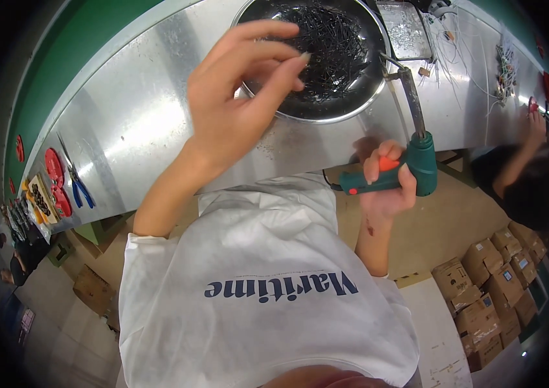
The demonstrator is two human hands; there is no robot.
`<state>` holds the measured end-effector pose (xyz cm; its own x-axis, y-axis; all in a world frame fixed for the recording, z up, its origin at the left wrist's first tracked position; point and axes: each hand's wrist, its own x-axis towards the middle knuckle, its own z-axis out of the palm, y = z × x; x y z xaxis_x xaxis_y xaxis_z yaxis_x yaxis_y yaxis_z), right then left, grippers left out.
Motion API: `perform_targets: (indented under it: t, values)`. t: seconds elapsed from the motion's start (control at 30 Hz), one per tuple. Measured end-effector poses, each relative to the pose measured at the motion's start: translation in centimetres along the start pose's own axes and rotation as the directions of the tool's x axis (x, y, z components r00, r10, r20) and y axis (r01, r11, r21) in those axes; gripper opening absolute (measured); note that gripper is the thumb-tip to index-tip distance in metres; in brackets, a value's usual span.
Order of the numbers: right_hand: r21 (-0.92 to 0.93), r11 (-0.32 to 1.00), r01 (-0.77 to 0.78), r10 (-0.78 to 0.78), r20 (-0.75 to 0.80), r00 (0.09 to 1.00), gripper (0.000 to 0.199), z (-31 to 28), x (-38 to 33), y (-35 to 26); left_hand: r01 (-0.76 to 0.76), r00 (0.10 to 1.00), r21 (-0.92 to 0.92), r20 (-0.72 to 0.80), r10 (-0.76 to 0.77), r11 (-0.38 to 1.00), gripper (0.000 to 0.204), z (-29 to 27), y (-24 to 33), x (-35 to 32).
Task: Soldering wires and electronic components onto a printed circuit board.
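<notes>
My left hand (242, 90) is over the left side of a round metal bowl (352, 107). Its fingers are curved and partly apart, with the thumb tip near the middle finger; nothing shows clearly between them. Inside the bowl lies a tangled heap of thin black wire-like pieces (336, 48). My right hand (391, 184) is closed round the handle of a green soldering gun (424, 165) with an orange trigger. A metal barrel rises from the gun, its tip assembly beside the bowl's right rim.
A metal tray (404, 29) and thin white wires (475, 58) lie right of the bowl. Blue-handled pliers (79, 184) and red reels (54, 171) rest at the bench's left end. Cardboard boxes (481, 317) are stacked on the lower right. Another person (514, 174) works at the far right.
</notes>
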<state>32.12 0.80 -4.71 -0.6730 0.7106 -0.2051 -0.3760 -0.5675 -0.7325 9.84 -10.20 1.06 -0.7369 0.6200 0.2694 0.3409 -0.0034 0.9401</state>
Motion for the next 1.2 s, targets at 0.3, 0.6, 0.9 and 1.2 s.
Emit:
perform_targets:
  t: [0.3, 0.6, 0.9, 1.2]
  values:
    - [-0.324, 0.94, -0.106, 0.126, 0.043, 0.991, 0.021, 5.5, -0.9, -0.3, -0.371, 0.821, -0.211, 0.382, 0.425, 0.904, 0.025, -2.0, 0.7, -7.3]
    - [-0.37, 0.887, -0.278, 0.354, 0.157, 0.922, 0.033, 10.3, -0.1, 1.1, -0.418, 0.851, -0.109, 0.301, 0.431, 0.902, 0.027, -5.1, 1.2, -9.7]
    - [-0.439, 0.862, -0.254, 0.333, 0.112, 0.936, 0.038, 11.3, -1.1, 1.3, -0.536, 0.835, -0.067, 0.102, 0.54, 0.842, 0.02, -6.4, 1.4, -11.4]
    - [-0.454, 0.844, -0.285, 0.295, -0.05, 0.954, 0.039, 12.6, -0.5, 0.8, 0.219, 0.88, 0.675, -0.449, 0.156, 0.705, 0.023, -31.0, -7.0, -5.2]
